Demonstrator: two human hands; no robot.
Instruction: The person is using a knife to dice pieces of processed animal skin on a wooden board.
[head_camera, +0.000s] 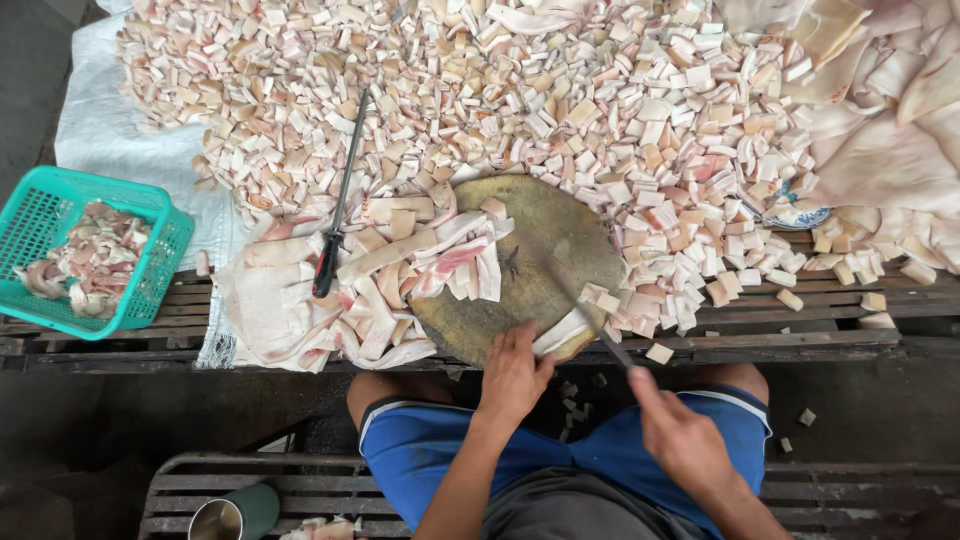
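Note:
A round, worn wooden chopping block (545, 240) lies on the slatted bench in front of me. My left hand (513, 374) presses a pale strip of pork fat (562, 334) against the block's near edge. My right hand (675, 428) grips a knife (598, 328) whose blade, blurred, slants over the strip's right end. Long uncut strips of pinkish fat (420, 262) are stacked on the block's left side. A huge heap of small cut cubes (520, 90) spreads behind and to the right of the block.
A sharpening steel with a red-black handle (338, 205) lies on the heap at left. A green plastic basket (70, 190) holding meat scraps stands at far left. Large skin sheets (890, 140) pile at right. A metal cup (232, 517) rests on the lower bench.

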